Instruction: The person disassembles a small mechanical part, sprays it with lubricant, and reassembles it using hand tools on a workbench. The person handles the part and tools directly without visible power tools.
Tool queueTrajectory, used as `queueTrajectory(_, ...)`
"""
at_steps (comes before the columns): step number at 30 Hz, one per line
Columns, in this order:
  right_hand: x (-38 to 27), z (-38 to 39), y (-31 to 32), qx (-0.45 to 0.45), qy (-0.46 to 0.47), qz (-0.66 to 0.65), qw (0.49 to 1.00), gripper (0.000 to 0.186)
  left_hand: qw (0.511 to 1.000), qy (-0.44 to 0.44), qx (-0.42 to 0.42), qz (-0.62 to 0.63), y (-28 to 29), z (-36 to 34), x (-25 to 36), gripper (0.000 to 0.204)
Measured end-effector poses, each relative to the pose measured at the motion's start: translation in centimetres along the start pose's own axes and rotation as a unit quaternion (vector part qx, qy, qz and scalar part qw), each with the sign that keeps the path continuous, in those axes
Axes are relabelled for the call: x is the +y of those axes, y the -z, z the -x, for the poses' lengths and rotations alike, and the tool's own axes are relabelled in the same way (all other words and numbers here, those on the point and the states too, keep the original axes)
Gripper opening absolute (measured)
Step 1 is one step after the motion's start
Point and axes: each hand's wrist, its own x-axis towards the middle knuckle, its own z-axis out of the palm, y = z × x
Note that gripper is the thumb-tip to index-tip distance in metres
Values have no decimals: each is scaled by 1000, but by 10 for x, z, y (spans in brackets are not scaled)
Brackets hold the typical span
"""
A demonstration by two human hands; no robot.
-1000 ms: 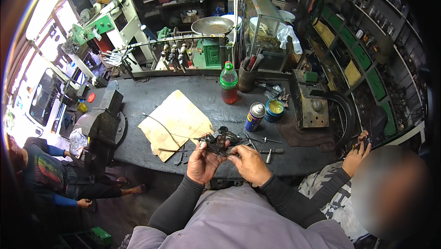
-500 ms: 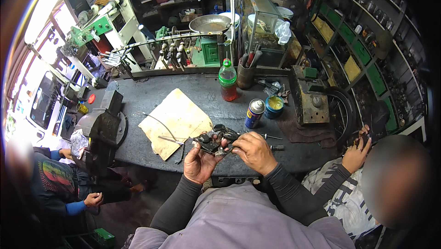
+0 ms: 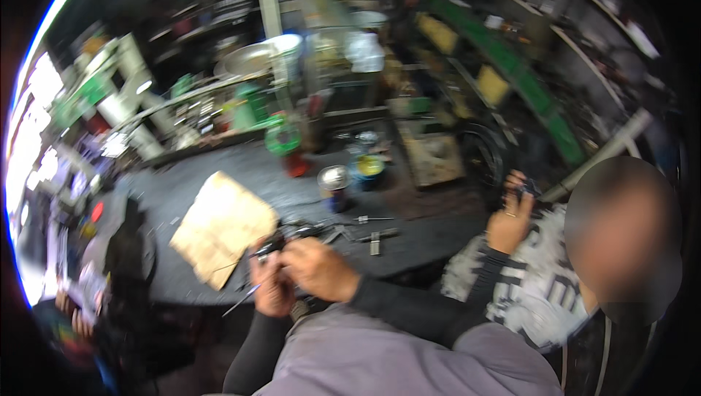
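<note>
The view is smeared by motion. My left hand (image 3: 272, 286) is closed around a small black mechanical part (image 3: 271, 243) near the bench's front edge; its exact kind is too blurred to tell. My right hand (image 3: 319, 267) presses against the same part from the right, fingers curled, hiding much of it. From beside my left hand a thin cable or rod (image 3: 241, 301) slants down to the left. Just beyond my hands lie dark metal pieces (image 3: 337, 234) and a T-shaped tool (image 3: 375, 241).
A stained cardboard sheet (image 3: 217, 224) lies left of my hands. Farther back stand a green bottle with red liquid (image 3: 283, 142), a spray can (image 3: 334, 186) and an open jar of yellow grease (image 3: 367, 170). A vise (image 3: 120, 232) is at left. Another person's hand (image 3: 509, 227) is at right.
The whole scene has shifted left and tilted as my head turned. My hands have drawn closer together on the black part, which now looks turned and more covered.
</note>
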Motion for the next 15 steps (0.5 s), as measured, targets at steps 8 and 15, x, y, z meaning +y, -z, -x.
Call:
queueTrajectory(8, 16, -4, -1, 63, -296, -213, 929, 17, 989, 4, -91, -118, 6, -3, -10, 72)
queueTrajectory(15, 21, 8, -15, 54, -352, -246, 902, 16, 990, 11, -103, -98, 12, -8, -16, 83)
